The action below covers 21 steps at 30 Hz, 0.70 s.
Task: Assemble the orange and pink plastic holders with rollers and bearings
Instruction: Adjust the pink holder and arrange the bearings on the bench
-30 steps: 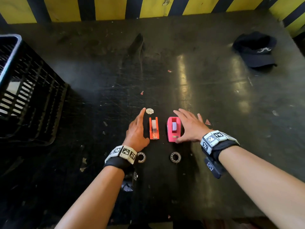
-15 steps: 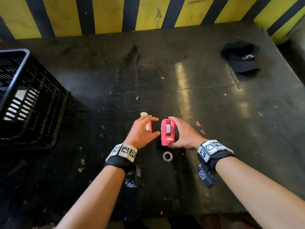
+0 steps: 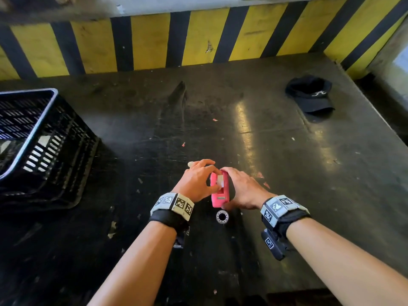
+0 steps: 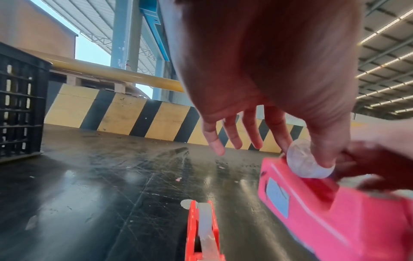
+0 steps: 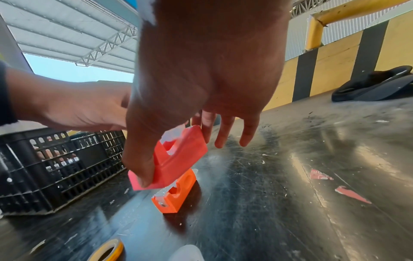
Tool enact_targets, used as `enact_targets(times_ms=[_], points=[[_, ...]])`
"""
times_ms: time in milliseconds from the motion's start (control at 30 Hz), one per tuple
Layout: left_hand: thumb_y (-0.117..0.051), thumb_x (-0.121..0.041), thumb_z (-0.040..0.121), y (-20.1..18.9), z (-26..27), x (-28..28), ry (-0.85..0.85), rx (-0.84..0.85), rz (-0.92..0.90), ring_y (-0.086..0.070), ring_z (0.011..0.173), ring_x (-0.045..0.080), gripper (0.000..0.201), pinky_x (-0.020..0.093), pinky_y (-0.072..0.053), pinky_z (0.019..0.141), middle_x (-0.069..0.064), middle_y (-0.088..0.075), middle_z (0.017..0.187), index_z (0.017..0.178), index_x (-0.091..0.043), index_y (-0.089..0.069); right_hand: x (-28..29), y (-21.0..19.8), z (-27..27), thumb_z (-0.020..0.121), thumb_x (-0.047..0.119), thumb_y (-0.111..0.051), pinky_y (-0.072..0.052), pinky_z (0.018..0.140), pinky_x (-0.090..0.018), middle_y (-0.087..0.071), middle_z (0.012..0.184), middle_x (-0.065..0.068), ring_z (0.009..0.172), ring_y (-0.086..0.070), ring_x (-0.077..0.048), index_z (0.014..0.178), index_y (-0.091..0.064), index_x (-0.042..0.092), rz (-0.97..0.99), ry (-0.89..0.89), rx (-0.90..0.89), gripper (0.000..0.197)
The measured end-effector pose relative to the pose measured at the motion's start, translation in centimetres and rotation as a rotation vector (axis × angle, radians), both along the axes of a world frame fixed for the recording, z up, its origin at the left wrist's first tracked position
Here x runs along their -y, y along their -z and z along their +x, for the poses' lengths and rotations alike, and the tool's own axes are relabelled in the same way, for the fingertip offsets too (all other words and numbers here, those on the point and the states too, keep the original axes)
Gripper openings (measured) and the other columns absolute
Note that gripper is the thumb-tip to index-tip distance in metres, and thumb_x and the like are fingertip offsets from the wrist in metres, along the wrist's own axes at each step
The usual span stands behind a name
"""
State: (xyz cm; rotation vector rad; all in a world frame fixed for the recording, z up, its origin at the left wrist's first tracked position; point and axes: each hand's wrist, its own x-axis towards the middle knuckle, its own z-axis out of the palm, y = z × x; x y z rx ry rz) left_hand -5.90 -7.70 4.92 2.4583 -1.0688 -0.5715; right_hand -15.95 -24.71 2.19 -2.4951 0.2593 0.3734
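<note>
My right hand point(image 3: 233, 184) grips the pink holder point(image 3: 219, 194) by its side and end, and lifts it off the table, as the right wrist view shows. My left hand point(image 3: 208, 178) pinches a clear white roller point(image 4: 305, 163) between thumb and forefinger, and the roller sits in the slot on top of the pink holder point(image 4: 330, 217). The orange holder point(image 5: 176, 194) stands on the table below with a white roller in it. In the head view my left hand hides it. One metal bearing point(image 3: 222, 216) lies just near of the pink holder.
A black plastic crate point(image 3: 42, 146) stands at the left of the dark table point(image 3: 276, 162). A dark cap point(image 3: 311, 96) lies at the far right. A white disc point(image 4: 186, 204) lies just beyond the orange holder. A yellow and black striped wall point(image 3: 198, 40) closes the far edge.
My left hand left the orange holder, moved right to the pink holder and now pinches its roller. The right hand has raised the pink holder. The head camera tilted up.
</note>
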Motion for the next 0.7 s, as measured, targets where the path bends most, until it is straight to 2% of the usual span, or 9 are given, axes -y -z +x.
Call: enact_targets(times_ms=[67,133,200,300,467,567,633,700], points=[[-0.075,-0.044,0.083,-0.1,0.2,-0.4,-0.003,-0.015,-0.026,-0.048,0.137,0.021,0.039,0.048,-0.044,0.112,-0.006,-0.056,0.144,0.120,-0.034,-0.066,0.0,0.4,0.4,0.049,0.048,-0.090,-0.045,0.103,-0.054,-0.050,0.143,0.006,0.125,-0.052,-0.026,0.144,-0.031,0.033,-0.033,-0.003,-0.044,0.113],[-0.074,-0.044,0.082,-0.4,0.6,-1.0,-0.042,-0.056,-0.075,-0.060,0.118,0.016,0.033,0.042,-0.051,0.103,-0.006,-0.068,0.121,0.113,-0.037,-0.066,0.2,1.1,1.0,0.048,0.047,-0.089,-0.046,0.101,-0.054,-0.051,0.140,0.005,0.124,-0.053,-0.027,0.141,-0.031,0.034,-0.071,-0.006,-0.077,0.110],[-0.075,-0.038,0.081,-0.5,1.0,-1.7,-0.087,-0.095,-0.120,-0.066,0.107,0.013,0.032,0.038,-0.055,0.097,-0.005,-0.071,0.110,0.112,-0.035,-0.067,0.5,1.8,1.9,0.048,0.044,-0.089,-0.048,0.099,-0.053,-0.052,0.138,0.004,0.123,-0.054,-0.029,0.140,-0.031,0.033,-0.103,0.001,-0.101,0.109],[-0.078,-0.023,0.083,-0.4,1.4,-3.0,-0.137,-0.109,-0.114,-0.071,0.104,0.010,0.036,0.034,-0.057,0.096,-0.007,-0.074,0.111,0.118,-0.027,-0.069,1.1,2.8,3.5,0.051,0.039,-0.094,-0.050,0.098,-0.052,-0.052,0.139,0.002,0.122,-0.056,-0.032,0.141,-0.029,0.032,-0.109,0.044,-0.135,0.112],[-0.079,-0.025,0.086,0.6,1.5,-5.2,-0.197,-0.141,-0.115,-0.070,0.104,0.007,0.042,0.026,-0.056,0.097,-0.009,-0.074,0.114,0.127,-0.025,-0.068,1.2,5.0,5.6,0.056,0.028,-0.095,-0.052,0.097,-0.050,-0.054,0.138,-0.004,0.119,-0.057,-0.034,0.144,-0.025,0.031,-0.065,0.090,-0.153,0.113],[-0.079,-0.023,0.086,1.2,1.3,-5.8,-0.220,-0.148,-0.131,-0.070,0.103,0.005,0.041,0.015,-0.051,0.094,-0.009,-0.075,0.114,0.126,-0.023,-0.069,1.3,6.2,6.2,0.059,0.025,-0.095,-0.050,0.100,-0.047,-0.053,0.143,-0.008,0.124,-0.055,-0.036,0.151,-0.022,0.029,-0.055,0.090,-0.170,0.117],[-0.079,-0.023,0.087,1.4,1.3,-5.9,-0.234,-0.154,-0.124,-0.068,0.103,0.003,0.041,0.007,-0.044,0.089,-0.012,-0.073,0.111,0.127,-0.023,-0.069,1.3,6.8,6.1,0.060,0.029,-0.095,-0.046,0.106,-0.049,-0.044,0.155,-0.009,0.134,-0.049,-0.037,0.158,-0.012,0.029,-0.073,0.079,-0.207,0.128],[-0.078,-0.023,0.087,1.6,1.4,-5.8,-0.239,-0.166,-0.118,-0.066,0.102,0.000,0.042,0.004,-0.041,0.086,-0.016,-0.068,0.107,0.128,-0.025,-0.068,1.1,6.7,5.8,0.058,0.038,-0.094,-0.038,0.114,-0.057,-0.020,0.169,-0.003,0.148,-0.034,-0.036,0.160,-0.001,0.033,-0.071,0.093,-0.209,0.138]])
